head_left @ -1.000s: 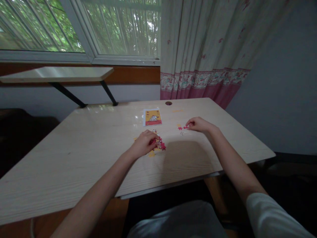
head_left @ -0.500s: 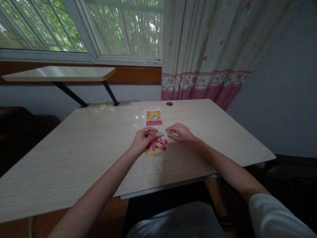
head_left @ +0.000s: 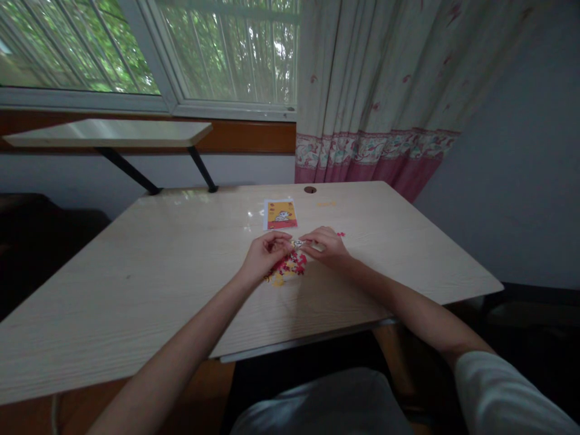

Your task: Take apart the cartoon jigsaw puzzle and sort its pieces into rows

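Note:
My left hand (head_left: 268, 251) and my right hand (head_left: 327, 244) meet over the table, both with fingers pinched on a small white-and-yellow puzzle piece (head_left: 298, 243) with dark lines. Whether it is one piece or two joined ones is too small to tell. Just below the fingers lies a loose pile of pink, red and yellow puzzle pieces (head_left: 292, 264), partly hidden by my left hand. Beyond my hands a picture card (head_left: 281, 215) rests flat, showing a white cartoon animal on yellow and red.
A few pink pieces (head_left: 341, 234) lie right of my right hand, and yellow pieces (head_left: 326, 204) farther back. The wooden table (head_left: 181, 266) has a round cable hole (head_left: 310, 190) near its back edge. At the back left stands a raised shelf (head_left: 113, 134) on black legs.
My right hand has moved left and closed on the piece held by my left hand. The pink pieces beside my right hand have come into view.

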`<action>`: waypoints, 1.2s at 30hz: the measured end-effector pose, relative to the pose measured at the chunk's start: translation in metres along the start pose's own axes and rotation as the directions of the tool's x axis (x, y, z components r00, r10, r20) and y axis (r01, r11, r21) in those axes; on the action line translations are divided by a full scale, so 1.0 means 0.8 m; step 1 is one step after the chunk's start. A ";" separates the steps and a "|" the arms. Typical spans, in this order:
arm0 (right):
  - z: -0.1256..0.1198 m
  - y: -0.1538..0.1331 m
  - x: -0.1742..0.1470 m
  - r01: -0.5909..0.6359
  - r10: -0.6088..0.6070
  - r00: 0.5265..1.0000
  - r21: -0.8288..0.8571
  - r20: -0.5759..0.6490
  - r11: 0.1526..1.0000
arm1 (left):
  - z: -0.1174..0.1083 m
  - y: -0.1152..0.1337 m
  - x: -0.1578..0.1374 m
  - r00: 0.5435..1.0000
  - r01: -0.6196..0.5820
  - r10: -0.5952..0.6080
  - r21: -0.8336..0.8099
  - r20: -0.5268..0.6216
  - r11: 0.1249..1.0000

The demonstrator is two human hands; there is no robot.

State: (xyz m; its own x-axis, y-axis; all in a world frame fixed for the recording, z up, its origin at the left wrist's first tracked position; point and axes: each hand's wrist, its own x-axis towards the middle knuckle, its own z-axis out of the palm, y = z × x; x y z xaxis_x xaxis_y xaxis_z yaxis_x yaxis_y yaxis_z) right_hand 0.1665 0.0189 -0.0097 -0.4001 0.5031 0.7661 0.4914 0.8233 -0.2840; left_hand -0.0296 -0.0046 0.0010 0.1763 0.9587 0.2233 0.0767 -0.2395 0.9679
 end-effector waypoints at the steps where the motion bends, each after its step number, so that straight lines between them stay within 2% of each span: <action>1: 0.000 0.000 0.000 0.000 0.000 1.000 0.000 -0.016 1.000 | -0.001 0.001 -0.001 1.000 -0.030 0.031 0.047 -0.001 0.998; 7: -0.003 -0.001 0.001 0.006 -0.006 0.999 -0.004 -0.041 1.000 | -0.006 0.004 -0.004 0.963 -0.255 0.270 0.386 0.014 0.887; 14: -0.002 -0.001 0.000 -0.018 0.018 1.000 -0.018 -0.011 1.000 | -0.008 0.012 -0.005 0.914 -0.390 0.398 0.449 0.080 0.804; 31: -0.005 -0.003 0.003 0.035 -0.036 0.999 -0.032 -0.017 0.999 | -0.009 0.008 -0.005 0.910 -0.399 0.405 0.470 0.093 0.788; 36: -0.020 0.007 0.006 -0.019 0.020 1.000 -0.030 0.010 0.999 | -0.029 0.018 0.000 0.926 -0.373 0.348 0.484 0.144 0.792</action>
State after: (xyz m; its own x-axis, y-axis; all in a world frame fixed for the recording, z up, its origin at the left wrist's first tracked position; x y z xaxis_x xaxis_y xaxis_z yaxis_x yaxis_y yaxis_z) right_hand 0.1794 0.0221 0.0015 -0.3983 0.5217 0.7544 0.5221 0.8052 -0.2812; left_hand -0.0513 -0.0046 0.0172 0.3312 0.7827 0.5269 0.4700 -0.6211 0.6272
